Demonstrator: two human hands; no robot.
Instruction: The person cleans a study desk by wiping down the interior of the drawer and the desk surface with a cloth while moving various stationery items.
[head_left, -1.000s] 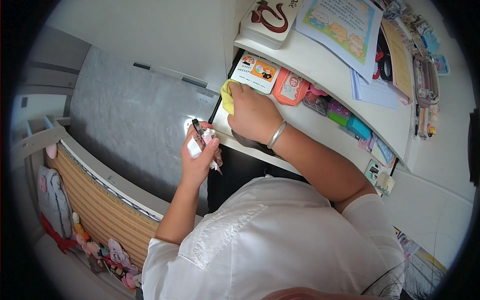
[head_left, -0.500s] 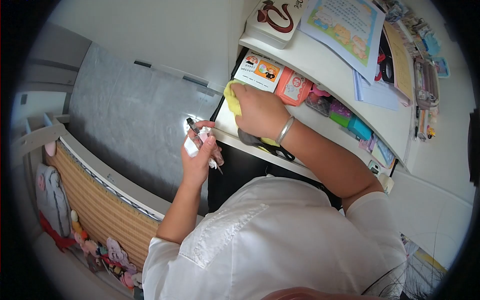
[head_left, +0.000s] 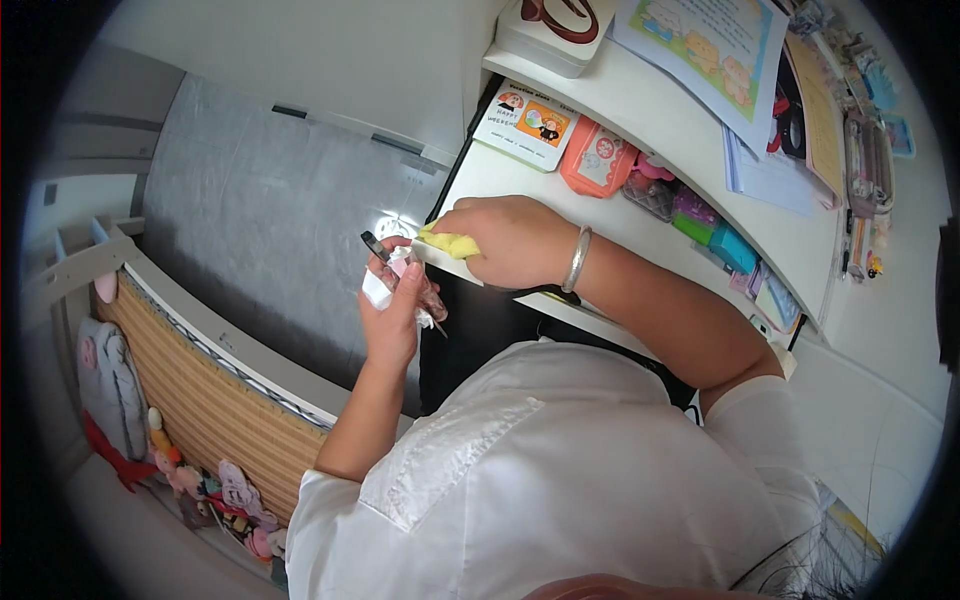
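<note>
My left hand (head_left: 392, 310) is closed around a dark-capped pen (head_left: 375, 246), crumpled white paper (head_left: 377, 289) and a clear pinkish item. My right hand (head_left: 515, 240) grips a yellow cloth (head_left: 452, 242) at the front left corner of an open white drawer (head_left: 470, 180). Inside the drawer, a card with cartoon figures (head_left: 526, 125) lies beside a coral pouch (head_left: 597, 159). Part of a dark object shows beneath my right hand, mostly hidden.
Above the drawer, the desk (head_left: 640, 90) holds a white tin (head_left: 553, 35), printed sheets (head_left: 710, 60) and a pencil case (head_left: 868, 165). A blue box (head_left: 733, 246) sits farther right in the drawer. Left is a bed with a striped mat (head_left: 220, 380).
My right hand has moved with the yellow cloth from beside the card toward the drawer's front corner, closer to my left hand. My left hand still holds its items.
</note>
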